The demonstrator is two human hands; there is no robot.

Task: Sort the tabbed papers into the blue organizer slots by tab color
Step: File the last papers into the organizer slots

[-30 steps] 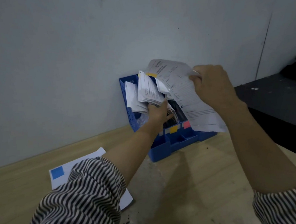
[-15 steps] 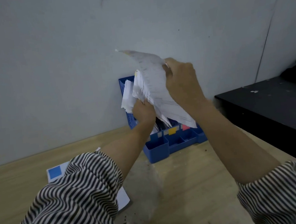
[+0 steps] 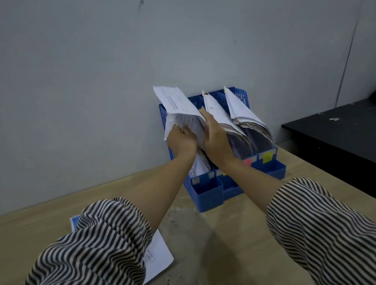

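Hands meet at the organizer (image 3: 208, 192), a blue rack standing on a wooden table (image 3: 227, 242) against a grey wall (image 3: 82, 72), at about one o'clock from the picture's centre. The left hand (image 3: 180, 140) grips a sheaf of papers (image 3: 180, 107) in the leftmost slot, fingers curled round its lower edge. The right hand (image 3: 215, 137) presses flat against the sheaf's right side, fingers straight, grasping nothing. Two more sheaves (image 3: 240, 111) lean in the slots to the right, at three o'clock from the hands. A pink tab (image 3: 247, 162) and a yellow tab (image 3: 267, 156) mark the rack's front. At seven o'clock, one sheet (image 3: 158, 257) with a blue tab (image 3: 74, 221) lies flat on the table, partly under the left striped sleeve (image 3: 90, 257). A black bench (image 3: 349, 137) stands at three o'clock.
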